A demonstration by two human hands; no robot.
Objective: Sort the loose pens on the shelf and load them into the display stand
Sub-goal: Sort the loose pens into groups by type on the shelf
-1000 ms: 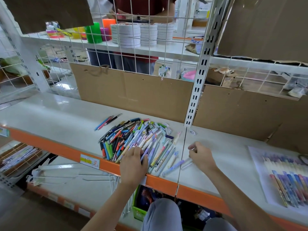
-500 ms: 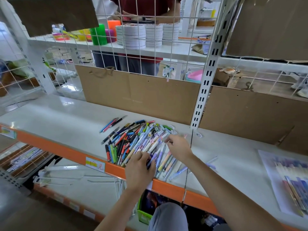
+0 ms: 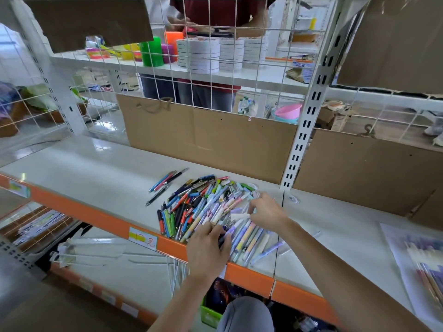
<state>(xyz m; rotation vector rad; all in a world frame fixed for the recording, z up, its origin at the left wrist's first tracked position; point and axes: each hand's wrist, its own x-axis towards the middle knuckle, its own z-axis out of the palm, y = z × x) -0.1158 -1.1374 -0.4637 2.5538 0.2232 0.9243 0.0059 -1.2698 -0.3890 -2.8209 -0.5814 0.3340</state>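
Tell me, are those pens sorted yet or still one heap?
Mostly a heap: the pens lie crisscrossed on the shelf, with both hands in them. Only a few pens lie apart, to the left.

Left grip (image 3: 208, 245) and right grip (image 3: 265, 210), fingers curled, forearms extended.

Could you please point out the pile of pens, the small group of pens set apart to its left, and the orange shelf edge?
pile of pens (image 3: 203, 207): head view, middle of the heap.
separate pens (image 3: 165, 183): head view, their middle.
orange shelf edge (image 3: 96, 216): head view, front strip.
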